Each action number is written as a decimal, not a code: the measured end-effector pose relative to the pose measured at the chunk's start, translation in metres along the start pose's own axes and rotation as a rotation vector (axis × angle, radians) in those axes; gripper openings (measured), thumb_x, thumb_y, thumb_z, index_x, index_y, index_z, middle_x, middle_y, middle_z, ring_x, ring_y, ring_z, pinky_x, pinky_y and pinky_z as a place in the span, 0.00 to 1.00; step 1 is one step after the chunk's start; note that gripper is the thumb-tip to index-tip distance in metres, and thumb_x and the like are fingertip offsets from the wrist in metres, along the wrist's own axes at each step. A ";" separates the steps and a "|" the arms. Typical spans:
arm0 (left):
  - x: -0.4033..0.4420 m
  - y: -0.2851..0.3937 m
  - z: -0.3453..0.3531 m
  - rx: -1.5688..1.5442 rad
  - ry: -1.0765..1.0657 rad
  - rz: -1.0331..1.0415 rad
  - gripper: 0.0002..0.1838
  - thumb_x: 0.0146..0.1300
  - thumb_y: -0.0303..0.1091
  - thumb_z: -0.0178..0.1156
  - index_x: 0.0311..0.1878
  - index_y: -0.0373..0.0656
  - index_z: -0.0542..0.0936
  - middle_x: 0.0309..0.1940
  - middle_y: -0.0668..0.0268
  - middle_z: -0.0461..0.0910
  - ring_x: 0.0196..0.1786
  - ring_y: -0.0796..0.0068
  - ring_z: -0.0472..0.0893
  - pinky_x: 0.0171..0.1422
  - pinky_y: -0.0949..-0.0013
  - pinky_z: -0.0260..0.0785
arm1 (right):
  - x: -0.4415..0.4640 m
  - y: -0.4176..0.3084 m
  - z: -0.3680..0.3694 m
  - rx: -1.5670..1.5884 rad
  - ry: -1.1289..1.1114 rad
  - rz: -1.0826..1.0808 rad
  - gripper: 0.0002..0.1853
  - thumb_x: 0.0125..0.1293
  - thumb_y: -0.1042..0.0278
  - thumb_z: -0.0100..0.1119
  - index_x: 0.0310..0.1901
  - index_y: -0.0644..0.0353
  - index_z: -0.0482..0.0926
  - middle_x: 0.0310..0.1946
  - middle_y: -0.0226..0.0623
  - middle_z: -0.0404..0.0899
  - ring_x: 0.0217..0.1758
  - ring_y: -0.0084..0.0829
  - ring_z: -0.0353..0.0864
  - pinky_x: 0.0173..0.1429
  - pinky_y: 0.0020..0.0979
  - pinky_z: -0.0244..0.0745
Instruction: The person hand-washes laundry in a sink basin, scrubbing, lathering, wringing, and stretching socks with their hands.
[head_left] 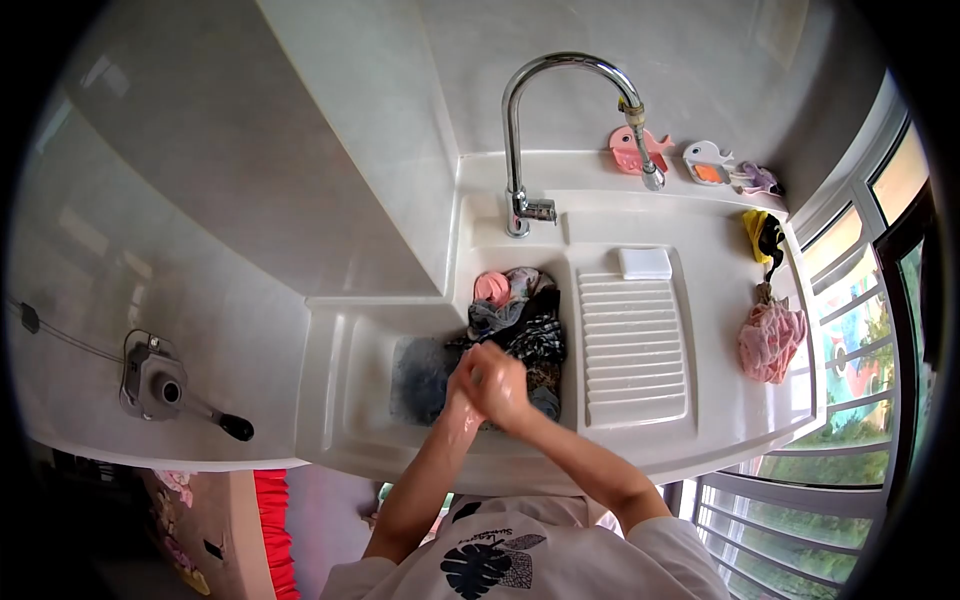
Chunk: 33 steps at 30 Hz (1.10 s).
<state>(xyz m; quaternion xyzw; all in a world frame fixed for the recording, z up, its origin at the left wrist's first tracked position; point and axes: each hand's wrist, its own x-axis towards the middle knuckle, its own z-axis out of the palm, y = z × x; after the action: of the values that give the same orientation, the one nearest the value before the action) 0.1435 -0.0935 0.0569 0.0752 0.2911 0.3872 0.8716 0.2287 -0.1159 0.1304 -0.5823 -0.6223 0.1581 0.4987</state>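
Note:
Over the sink basin (345, 395), my left hand (461, 390) and my right hand (501, 383) are pressed together, both wet and closed. The right hand's fingers wrap against the left one. Whether anything small lies between them is hidden. Below and behind the hands is a pile of wet clothes (515, 320) in dark, grey and patterned cloth, with a pink piece (491, 289) at its far left. Cloudy grey water (417, 380) fills the basin to the left of my hands.
A chrome faucet (513, 130) arches above the sink. On the ribbed washboard (635, 345) lies a white soap bar (645, 264). Whale-shaped soap dishes (708, 152) line the back ledge. A pink bundled cloth (772, 340) lies at right, and a crank handle (236, 427) juts from the left wall.

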 end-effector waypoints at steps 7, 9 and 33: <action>-0.016 -0.003 0.019 0.025 0.145 0.075 0.18 0.69 0.50 0.48 0.50 0.47 0.76 0.37 0.69 0.80 0.39 0.72 0.80 0.44 0.72 0.71 | 0.016 0.050 0.012 -0.069 0.048 0.149 0.10 0.54 0.65 0.62 0.22 0.61 0.76 0.22 0.46 0.76 0.25 0.46 0.77 0.33 0.40 0.74; -0.030 0.009 0.041 0.010 0.130 0.099 0.24 0.67 0.53 0.49 0.52 0.41 0.75 0.42 0.64 0.81 0.46 0.70 0.80 0.52 0.67 0.72 | 0.027 0.077 -0.004 0.154 -0.116 0.463 0.15 0.63 0.59 0.58 0.25 0.62 0.77 0.21 0.41 0.77 0.21 0.37 0.77 0.29 0.36 0.76; -0.046 0.030 0.041 0.423 -0.109 0.399 0.15 0.65 0.25 0.52 0.55 0.40 0.71 0.46 0.63 0.74 0.50 0.77 0.74 0.55 0.72 0.65 | -0.002 0.055 -0.041 1.146 -0.277 0.804 0.10 0.67 0.61 0.54 0.39 0.60 0.75 0.29 0.28 0.76 0.28 0.18 0.74 0.30 0.23 0.75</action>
<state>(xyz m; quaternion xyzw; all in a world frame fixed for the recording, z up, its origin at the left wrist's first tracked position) 0.1236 -0.1020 0.1224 0.3317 0.2974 0.4772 0.7575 0.2926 -0.1185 0.1053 -0.3877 -0.2361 0.7043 0.5457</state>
